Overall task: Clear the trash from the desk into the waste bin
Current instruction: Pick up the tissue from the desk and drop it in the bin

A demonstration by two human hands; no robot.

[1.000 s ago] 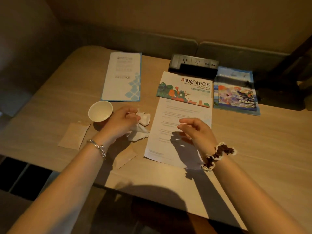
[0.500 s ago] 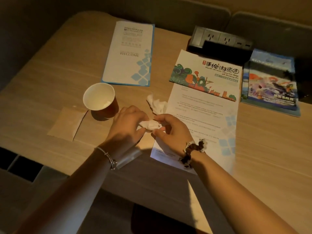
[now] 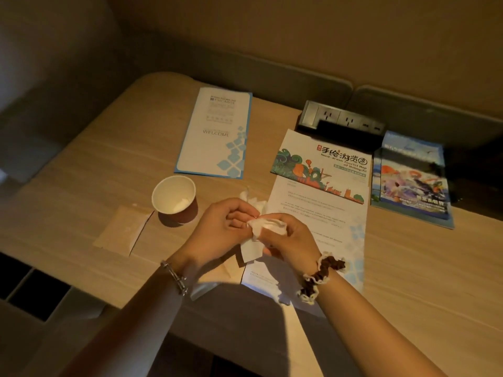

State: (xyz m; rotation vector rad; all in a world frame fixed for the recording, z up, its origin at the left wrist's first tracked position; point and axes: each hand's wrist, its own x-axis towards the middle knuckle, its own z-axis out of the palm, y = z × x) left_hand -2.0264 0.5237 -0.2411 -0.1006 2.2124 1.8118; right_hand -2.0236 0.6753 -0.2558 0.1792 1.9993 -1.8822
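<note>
A: Entry, head view. Both hands meet at table [image 3: 81,186] centre. Left hand [image 3: 223,227] and right hand [image 3: 288,238] are each closed on the same white tissue [image 3: 261,227]; fingers pinch its crumpled top, and a loose flap hangs below, toward 6 o'clock.

B: Change against half a second ago?

A: The tissue was then a tight wad between the fingertips. Now it is pulled out longer, with the flap visible under the hands. Hands sit in much the same spot over the near left corner of the printed letter [image 3: 318,229].

B: And one second ago?

A: The left hand alone was on the tissue heap; the right hovered over the letter, fingers loosely curled, holding nothing.

B: Other trash?

A: A second crumpled tissue [image 3: 251,198] lies on the table at 12 o'clock of the hands, just beside the left fingers; contact cannot be told. Paper cup [image 3: 175,198] stands upright at 10 o'clock, something pale inside. Brown packet [image 3: 122,231] lies flat at 9 o'clock, touching or nearly touching the cup's base. These lie where they did earlier.

B: Remainder?

A: Welcome leaflet [image 3: 215,131] at 11 o'clock, tourist map [image 3: 321,164] at 1 o'clock, blue booklet [image 3: 411,180] at 2 o'clock, socket strip [image 3: 343,121] behind the map. Unmoved; only the camera has shifted.
</note>
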